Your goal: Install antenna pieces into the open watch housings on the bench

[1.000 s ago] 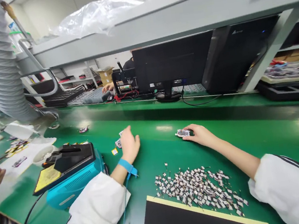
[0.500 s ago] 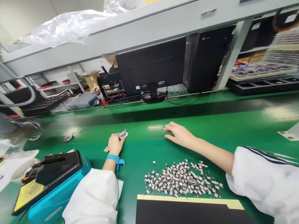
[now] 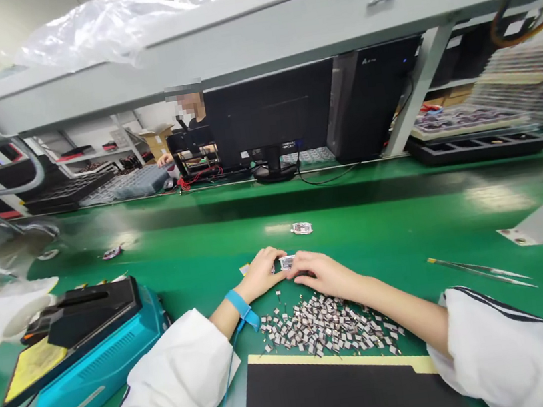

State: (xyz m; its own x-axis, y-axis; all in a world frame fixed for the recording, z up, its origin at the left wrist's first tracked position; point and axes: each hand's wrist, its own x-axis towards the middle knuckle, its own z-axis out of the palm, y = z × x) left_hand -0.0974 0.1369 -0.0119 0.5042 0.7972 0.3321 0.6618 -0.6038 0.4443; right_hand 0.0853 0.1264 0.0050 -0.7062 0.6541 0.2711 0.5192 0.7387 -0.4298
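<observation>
Left hand (image 3: 259, 276) and right hand (image 3: 324, 273) hold a small board (image 3: 286, 262), probably electronic.

Scene lit brightly and evenly from overhead, with pale glare streaks across the far part of the green bench mat (image 3: 404, 212) and only faint shadows beneath the left hand (image 3: 261, 275) and right hand (image 3: 324, 273). Wide-angle distortion bowed the grey shelf (image 3: 227, 34) toward the edges; the stacked trays (image 3: 522, 84) at far right were blurred.

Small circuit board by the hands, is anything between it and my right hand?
Nothing visible: the small circuit board sits against the fingers of your right hand, with your left hand on its other side. The pile of small metal parts lies below, not between.
</observation>
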